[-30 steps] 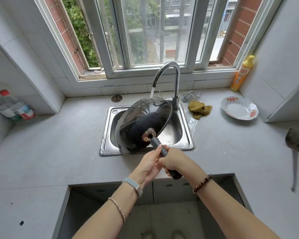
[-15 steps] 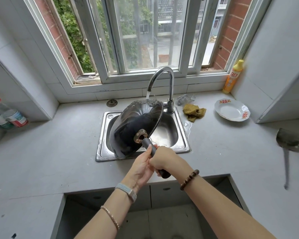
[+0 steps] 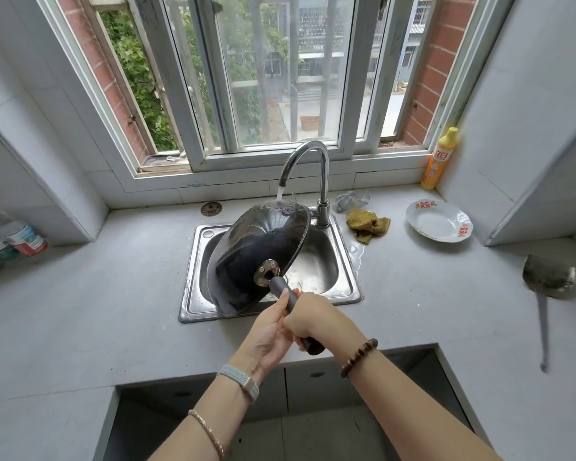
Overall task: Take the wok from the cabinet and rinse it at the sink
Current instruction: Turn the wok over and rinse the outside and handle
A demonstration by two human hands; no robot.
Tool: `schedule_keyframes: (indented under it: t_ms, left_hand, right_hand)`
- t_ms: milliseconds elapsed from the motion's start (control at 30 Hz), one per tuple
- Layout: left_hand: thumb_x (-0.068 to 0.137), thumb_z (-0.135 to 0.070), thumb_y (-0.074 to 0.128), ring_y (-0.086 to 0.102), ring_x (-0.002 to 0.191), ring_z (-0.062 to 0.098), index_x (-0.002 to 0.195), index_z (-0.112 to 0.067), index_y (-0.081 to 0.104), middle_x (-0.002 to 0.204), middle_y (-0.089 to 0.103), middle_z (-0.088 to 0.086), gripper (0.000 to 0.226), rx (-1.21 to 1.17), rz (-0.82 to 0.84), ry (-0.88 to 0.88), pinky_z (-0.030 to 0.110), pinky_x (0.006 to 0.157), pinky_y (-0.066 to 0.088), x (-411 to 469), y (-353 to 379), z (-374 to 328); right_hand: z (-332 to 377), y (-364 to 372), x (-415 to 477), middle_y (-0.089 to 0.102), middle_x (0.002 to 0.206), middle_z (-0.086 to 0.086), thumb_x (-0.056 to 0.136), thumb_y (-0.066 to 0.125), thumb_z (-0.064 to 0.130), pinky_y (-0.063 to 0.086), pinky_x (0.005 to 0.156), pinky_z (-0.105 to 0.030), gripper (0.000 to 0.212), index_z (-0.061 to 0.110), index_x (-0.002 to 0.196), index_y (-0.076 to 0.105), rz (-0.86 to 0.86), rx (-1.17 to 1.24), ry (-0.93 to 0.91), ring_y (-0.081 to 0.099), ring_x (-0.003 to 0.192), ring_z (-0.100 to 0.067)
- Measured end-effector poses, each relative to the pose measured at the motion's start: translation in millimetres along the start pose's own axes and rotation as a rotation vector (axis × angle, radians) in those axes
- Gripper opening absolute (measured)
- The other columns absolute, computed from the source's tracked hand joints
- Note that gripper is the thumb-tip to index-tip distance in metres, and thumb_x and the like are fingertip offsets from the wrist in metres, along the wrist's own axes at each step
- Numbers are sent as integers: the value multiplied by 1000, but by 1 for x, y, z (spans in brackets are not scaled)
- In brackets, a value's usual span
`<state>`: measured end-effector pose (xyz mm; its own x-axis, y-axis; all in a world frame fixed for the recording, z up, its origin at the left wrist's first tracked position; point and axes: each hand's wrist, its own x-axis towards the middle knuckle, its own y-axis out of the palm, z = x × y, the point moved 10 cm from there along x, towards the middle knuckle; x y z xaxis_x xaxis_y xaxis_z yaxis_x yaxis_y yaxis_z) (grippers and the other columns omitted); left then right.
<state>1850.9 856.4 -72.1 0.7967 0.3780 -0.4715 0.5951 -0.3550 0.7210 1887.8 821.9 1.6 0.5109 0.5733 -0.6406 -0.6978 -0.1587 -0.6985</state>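
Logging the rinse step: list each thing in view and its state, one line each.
Faucet: running.
Wok: tilted over the sink, water striking its upper rim.
Sink: wet.
Left hand: shut on wok handle.
Right hand: shut on wok handle.
Plate: empty.
Detergent bottle: upright, capped.

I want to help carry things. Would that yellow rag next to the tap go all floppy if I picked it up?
Probably floppy: the yellow rag lies crumpled in soft folds on the counter. It may be damp and drip, since a puddle sits beside it. It looks light and unlikely to break.
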Motion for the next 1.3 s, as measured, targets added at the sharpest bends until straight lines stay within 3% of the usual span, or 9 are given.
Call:
schedule_keyframes:
  t_ms: [167, 267, 400, 433, 633, 800, 1033, 1133, 1300]
  left_hand:
    - [94, -24, 54, 62, 100, 25, 109, -3, 62, 106, 66, 17, 27, 42, -5, -36, 39, 106, 40, 2, -3, 11]
    - [92, -24, 56, 64, 89, 21, 104, -3, 64, 97, 68, 14, 26, 67, -24, -58, 34, 96, 47, 5, -5, 21]
    - [95, -22, 53, 68, 72, 17, 102, -2, 61, 88, 69, 11, 23, 128, -44, -76, 25, 64, 57, 8, -8, 32]
    - [96, -22, 52, 68, 67, 16, 101, -2, 61, 86, 69, 11, 22, 141, -51, -84, 23, 57, 56, 8, -9, 34]
    - [95, -23, 55, 64, 56, 12, 97, -5, 64, 80, 71, 6, 21, 256, -70, -107, 20, 40, 46, 10, -13, 43]
    - [92, -22, 59, 67, 70, 16, 103, 0, 62, 88, 70, 11, 25, 288, -65, -94, 22, 53, 53, 14, -19, 45]
    - [93, -23, 59, 65, 59, 14, 103, 0, 64, 87, 71, 11, 26, 364, -108, -97, 21, 42, 47, 15, -31, 37]
    - [93, -24, 59, 65, 60, 14, 99, -1, 64, 84, 72, 9, 24, 392, -119, -95, 22, 44, 48, 15, -39, 30]
    - [93, -26, 58, 63, 67, 14, 101, -1, 64, 86, 72, 7, 26, 442, -94, -94, 21, 52, 47, 16, -54, 19]
  right_hand:
    - [-18, 13, 7, 66, 113, -17, 82, 61, 6, 57, 85, -36, 64, 10, 141, 37, 22, 164, 44, 68, 95, -30]
    - [-30, 23, 13, 68, 94, -15, 80, 56, 11, 58, 82, -38, 44, 10, 123, 48, 26, 267, 57, 64, 77, -28]
    - [-51, 38, 17, 58, 64, -10, 82, 54, 11, 56, 85, -39, 5, 9, 85, 51, 84, 474, 137, 58, 62, -23]
    - [-55, 42, 18, 56, 61, -10, 84, 54, 10, 55, 82, -38, 6, 9, 80, 49, 101, 517, 154, 56, 59, -21]
    - [-66, 63, 31, 53, 63, -8, 87, 51, 10, 47, 70, -32, 8, 9, 94, 50, 179, 687, 189, 50, 52, -15]
    - [-70, 70, 31, 46, 60, -5, 92, 48, 8, 41, 43, -21, 10, 10, 83, 46, 211, 808, 177, 44, 44, -8]
    - [-59, 76, 37, 47, 60, -5, 94, 48, 9, 42, 41, -18, 3, 8, 93, 46, 209, 855, 138, 45, 38, -6]
    - [-53, 84, 42, 47, 58, -6, 92, 49, 9, 42, 42, -21, 7, 7, 86, 47, 189, 877, 144, 45, 43, -10]
    - [-46, 99, 56, 50, 57, -6, 89, 50, 10, 41, 39, -21, 15, 5, 103, 49, 142, 934, 173, 46, 39, -10]
